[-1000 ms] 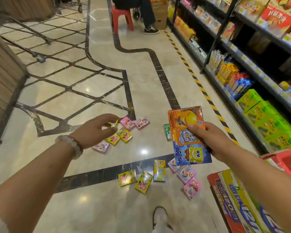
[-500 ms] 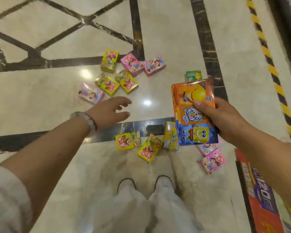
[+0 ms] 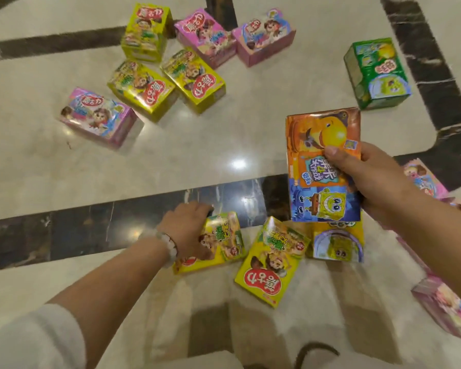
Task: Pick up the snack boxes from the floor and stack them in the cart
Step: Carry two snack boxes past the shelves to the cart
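My right hand (image 3: pixel 370 179) grips a pair of flat boxes held together above the floor, an orange box (image 3: pixel 320 139) over a blue cartoon box (image 3: pixel 328 203). My left hand (image 3: pixel 186 230) is down on the floor with its fingers curled round the left end of a yellow snack box (image 3: pixel 224 241). A second yellow box (image 3: pixel 272 262) lies just right of it, and a yellow-and-purple box (image 3: pixel 338 243) sits under the held pair. The cart is out of view.
Several yellow and pink boxes lie scattered at the far left and middle, such as a pink one (image 3: pixel 99 118). A green box (image 3: pixel 378 73) stands far right. More pink boxes (image 3: pixel 447 307) lie at the right edge. My shoe (image 3: pixel 317 355) shows at the bottom.
The view has dropped closer to the floor. My left hand moved down from mid-air onto the near yellow box and closed on it. My right hand still holds the two flat boxes.
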The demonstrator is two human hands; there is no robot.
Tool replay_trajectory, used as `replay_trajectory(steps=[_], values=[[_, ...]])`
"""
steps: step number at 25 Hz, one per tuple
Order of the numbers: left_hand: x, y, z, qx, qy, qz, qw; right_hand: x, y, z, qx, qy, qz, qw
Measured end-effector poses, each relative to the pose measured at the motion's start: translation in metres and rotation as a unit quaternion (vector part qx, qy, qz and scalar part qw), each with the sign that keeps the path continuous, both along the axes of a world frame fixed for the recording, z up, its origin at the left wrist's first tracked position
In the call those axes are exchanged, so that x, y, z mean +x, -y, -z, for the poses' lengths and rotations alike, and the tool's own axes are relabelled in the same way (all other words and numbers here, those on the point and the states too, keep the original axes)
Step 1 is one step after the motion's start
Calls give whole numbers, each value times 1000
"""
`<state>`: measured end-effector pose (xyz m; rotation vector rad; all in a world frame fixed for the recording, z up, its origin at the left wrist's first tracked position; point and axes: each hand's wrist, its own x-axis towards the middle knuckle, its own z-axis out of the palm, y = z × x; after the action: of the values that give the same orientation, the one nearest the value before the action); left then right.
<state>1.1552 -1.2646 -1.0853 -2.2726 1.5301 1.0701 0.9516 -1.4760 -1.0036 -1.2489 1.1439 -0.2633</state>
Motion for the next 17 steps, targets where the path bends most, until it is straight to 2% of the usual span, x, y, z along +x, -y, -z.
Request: replay_trajectory(steps=[5, 7, 8, 9, 11, 14, 17], values=[[-7, -11, 8, 10, 10, -20, 1000, -8, -14, 0, 1, -13, -11, 1000], [2, -5, 4, -23, -7, -75, 997, -4, -10, 2, 2, -18, -18, 1000], [7, -1, -3, -51, -38, -137, 988, -1, -9, 1, 7, -16, -16, 1000], [14, 3, -10, -76, -90, -218, 969, 1, -8, 1, 17, -9, -8, 1000], [26, 11, -32, -122, -200, -359, 904, 7, -11, -2, 40, 0, 0, 999], [41, 35, -66, -209, -329, -416, 822, 24, -9, -13, 62, 23, 4, 998], [50, 65, -115, -281, -399, -463, 740, 42, 6, -44, 74, 65, 38, 994]])
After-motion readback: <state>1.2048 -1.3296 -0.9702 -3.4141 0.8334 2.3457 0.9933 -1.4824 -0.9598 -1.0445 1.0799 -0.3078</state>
